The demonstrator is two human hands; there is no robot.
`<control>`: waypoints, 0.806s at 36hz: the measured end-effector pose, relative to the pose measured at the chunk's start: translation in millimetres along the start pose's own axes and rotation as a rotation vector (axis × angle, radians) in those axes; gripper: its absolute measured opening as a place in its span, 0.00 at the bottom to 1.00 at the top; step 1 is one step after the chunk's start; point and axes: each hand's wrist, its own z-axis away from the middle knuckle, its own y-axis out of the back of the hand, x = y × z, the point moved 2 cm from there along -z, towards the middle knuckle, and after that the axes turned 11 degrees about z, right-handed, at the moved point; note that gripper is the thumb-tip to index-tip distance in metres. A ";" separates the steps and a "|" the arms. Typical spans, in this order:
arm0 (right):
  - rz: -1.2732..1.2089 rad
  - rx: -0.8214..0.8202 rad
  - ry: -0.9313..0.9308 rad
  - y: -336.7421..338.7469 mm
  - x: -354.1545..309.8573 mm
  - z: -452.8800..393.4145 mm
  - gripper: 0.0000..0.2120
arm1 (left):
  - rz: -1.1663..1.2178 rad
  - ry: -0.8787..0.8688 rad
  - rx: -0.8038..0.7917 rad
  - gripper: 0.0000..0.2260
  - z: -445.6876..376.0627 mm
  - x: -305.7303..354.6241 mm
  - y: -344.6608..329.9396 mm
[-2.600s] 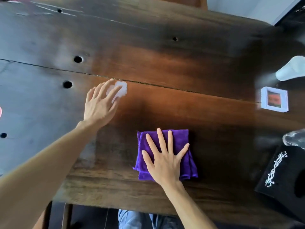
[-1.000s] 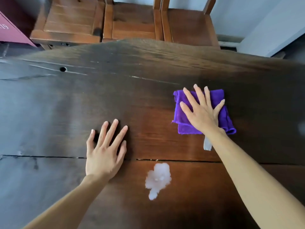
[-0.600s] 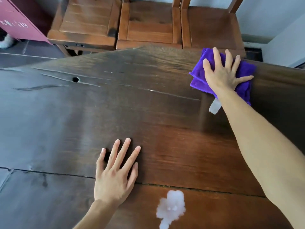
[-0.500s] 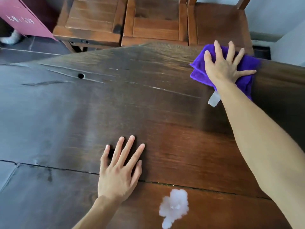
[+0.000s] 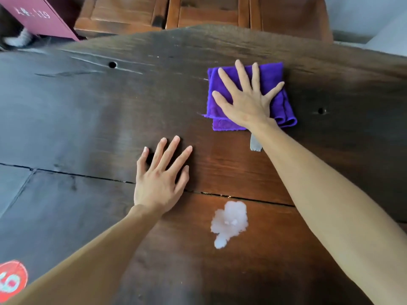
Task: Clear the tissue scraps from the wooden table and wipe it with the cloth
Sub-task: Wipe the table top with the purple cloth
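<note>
Purple folded cloth (image 5: 276,80) lies under flat right hand (image 5: 246,100); left hand (image 5: 159,179) flat, released.

On the desk (image 5: 88,119), the right hand (image 5: 246,100) lies flat with fingers spread on the folded cloth (image 5: 273,84), toward the far edge and right of centre, and a small tag (image 5: 255,144) sticks out from under the cloth's near edge beside the wrist. The left hand (image 5: 160,177) rests flat on the desk nearer and to the left of the cloth, apart from it, with the tissue scrap (image 5: 230,222) lying nearer still, just to its right and between the two forearms. Chairs (image 5: 198,14) stand behind the desk's far edge, a box (image 5: 37,16) sits beyond the far left corner, and a round sticker (image 5: 12,277) lies at the near left edge.
</note>
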 end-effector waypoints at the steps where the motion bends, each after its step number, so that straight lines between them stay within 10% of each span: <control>1: 0.005 -0.003 0.015 -2.3 -1.6 12.8 0.31 | 0.005 0.000 -0.003 0.22 0.0 0.1 0.3; 29: 0.027 -0.126 0.197 -43.3 -100.9 443.7 0.30 | 0.060 0.015 -0.239 0.23 62.1 -25.3 20.1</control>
